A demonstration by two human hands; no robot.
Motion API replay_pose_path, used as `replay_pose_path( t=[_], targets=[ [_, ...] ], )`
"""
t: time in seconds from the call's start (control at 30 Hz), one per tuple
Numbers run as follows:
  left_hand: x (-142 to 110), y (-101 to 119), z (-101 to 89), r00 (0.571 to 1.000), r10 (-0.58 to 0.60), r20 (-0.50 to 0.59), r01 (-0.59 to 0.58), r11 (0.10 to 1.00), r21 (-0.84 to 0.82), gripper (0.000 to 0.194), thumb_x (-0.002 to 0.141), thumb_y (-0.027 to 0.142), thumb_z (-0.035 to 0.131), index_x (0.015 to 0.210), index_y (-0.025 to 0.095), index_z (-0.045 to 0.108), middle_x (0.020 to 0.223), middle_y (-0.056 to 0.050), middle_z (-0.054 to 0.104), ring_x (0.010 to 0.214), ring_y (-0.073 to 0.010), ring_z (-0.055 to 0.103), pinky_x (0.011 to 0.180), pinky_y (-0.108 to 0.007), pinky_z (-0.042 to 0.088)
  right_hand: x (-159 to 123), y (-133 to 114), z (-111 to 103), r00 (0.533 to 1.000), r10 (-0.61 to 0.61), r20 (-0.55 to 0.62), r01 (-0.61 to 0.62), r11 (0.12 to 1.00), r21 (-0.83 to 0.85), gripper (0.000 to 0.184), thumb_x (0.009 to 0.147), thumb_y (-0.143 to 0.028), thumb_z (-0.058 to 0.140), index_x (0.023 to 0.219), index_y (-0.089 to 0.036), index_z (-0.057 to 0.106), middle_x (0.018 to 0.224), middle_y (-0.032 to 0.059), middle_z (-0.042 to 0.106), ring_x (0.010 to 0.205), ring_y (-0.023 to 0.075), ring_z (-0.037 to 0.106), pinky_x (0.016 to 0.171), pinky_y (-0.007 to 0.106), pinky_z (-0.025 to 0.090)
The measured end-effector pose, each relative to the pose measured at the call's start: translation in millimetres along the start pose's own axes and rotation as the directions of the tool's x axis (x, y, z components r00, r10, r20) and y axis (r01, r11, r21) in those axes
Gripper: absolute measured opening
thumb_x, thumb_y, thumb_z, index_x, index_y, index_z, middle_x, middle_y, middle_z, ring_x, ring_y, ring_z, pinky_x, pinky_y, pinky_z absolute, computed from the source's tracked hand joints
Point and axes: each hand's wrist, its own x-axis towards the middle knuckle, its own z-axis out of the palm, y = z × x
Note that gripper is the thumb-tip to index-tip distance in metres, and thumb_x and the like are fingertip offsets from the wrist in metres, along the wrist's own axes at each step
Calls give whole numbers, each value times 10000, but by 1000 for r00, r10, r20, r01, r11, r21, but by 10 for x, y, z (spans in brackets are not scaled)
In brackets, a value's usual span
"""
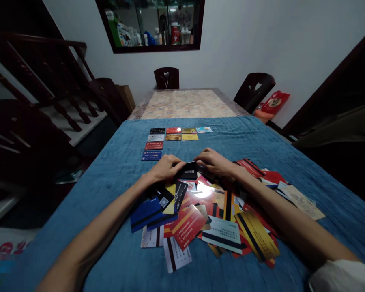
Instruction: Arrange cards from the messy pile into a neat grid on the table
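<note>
- The left hand (166,167) reaches in from the lower left, forearm outstretched, fingers curled on the left edge of a black card (188,170) at frame centre.
- The right hand (214,162) comes from the lower right, palm down, fingertips pinching the same card's right edge.
- The card sits above a loose pile of cards (213,219) on the blue cloth (109,170).
- Sorted rows of cards (170,140) lie beyond, above centre.

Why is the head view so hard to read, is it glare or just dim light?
Head view: both. The room is dim, with the staircase and right edge nearly black. A bright glare patch sits on the glossy loose cards just below the hands, washing out their print. Wide-angle distortion bows the blue cloth. The black card held by left hand and right hand shows little detail.
</note>
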Motion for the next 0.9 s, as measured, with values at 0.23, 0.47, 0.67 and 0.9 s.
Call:
replay_pose_path(
  t=[0.23,0.47,0.67,0.9],
  targets=[
    [11,-51,1,996,-68,-49,65,996,-59,389,966,331,459,738,142,711,740,-25,723,642,-128,582,634,-241,392,3,45,82,996,81,-39,-80,997,21,319,926,-237,501,1161,-193,712,1069,115,718,1024,256,556,898,368,463],
    [15,-60,7,996,-69,-48,67,997,-43,369,982,299,453,768,150,713,785,-33,738,676,-140,609,663,-245,416,6,25,106,989,130,-69,-129,991,20,292,910,-201,509,1111,-195,720,1041,111,721,1021,255,557,884,361,457],
    [17,-63,18,998,-24,-62,23,1000,-12,297,974,267,465,908,168,737,914,-56,755,822,-178,664,763,-262,464,23,-10,146,985,149,-91,-155,987,-53,219,916,-192,513,957,-188,728,979,101,733,971,242,562,843,331,434],
    [9,-81,13,996,38,-85,-38,999,10,258,959,213,477,978,163,730,934,-66,741,836,-176,646,774,-278,480,20,42,174,943,125,-307,-138,990,-21,184,907,-234,549,932,-207,730,907,96,735,933,255,590,801,355,442]
  ],
)
